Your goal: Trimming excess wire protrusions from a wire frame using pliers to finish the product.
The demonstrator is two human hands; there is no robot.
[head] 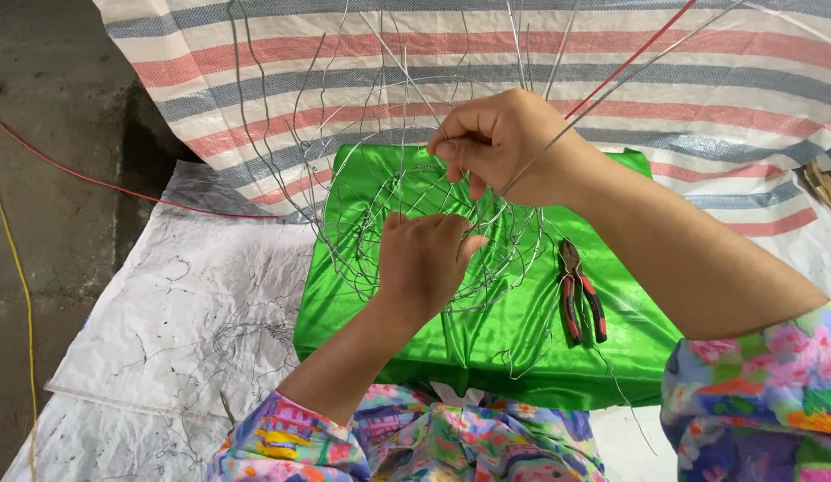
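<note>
Mid-frame, left hand (426, 259) gripped the wire frame (433, 232) w/ curled fingers. Right hand (500, 143), just above, pinched a wire strand (612, 85). Pliers (580, 290) lay right of it on green cloth (513, 344).

A single head-worn camera looks steeply down from close above the person's own lap. It faces forward over a green cloth (522, 339) toward a striped tarp (746, 80), with concrete floor (49, 223) at the left edge.
</note>
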